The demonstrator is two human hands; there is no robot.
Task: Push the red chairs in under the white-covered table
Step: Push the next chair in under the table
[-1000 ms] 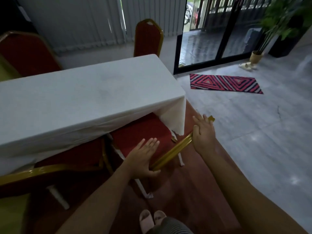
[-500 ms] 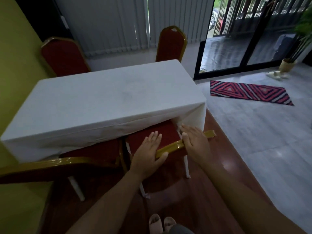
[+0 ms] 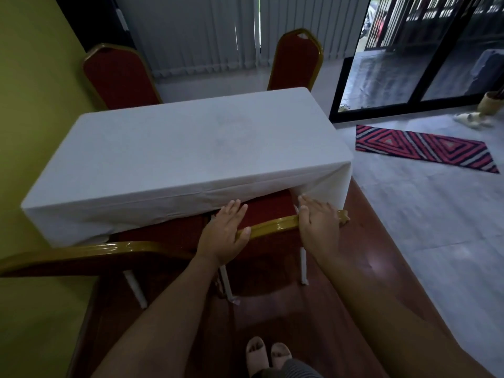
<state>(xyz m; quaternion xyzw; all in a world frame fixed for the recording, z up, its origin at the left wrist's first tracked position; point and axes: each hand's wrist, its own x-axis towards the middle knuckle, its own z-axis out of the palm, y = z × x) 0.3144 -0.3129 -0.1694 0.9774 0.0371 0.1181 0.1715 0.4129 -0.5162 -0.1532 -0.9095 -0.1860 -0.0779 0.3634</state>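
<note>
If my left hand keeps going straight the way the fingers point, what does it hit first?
Most likely the hanging edge of the white tablecloth: the left hand lies on the chair's gold top rail, fingertips nearly at the cloth. Depth is unclear; it could slip beneath, above the red seat.

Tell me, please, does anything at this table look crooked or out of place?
The white tablecloth is bunched and lifted at the near right corner, above the red chair under both hands. Otherwise nothing stands out.
</note>
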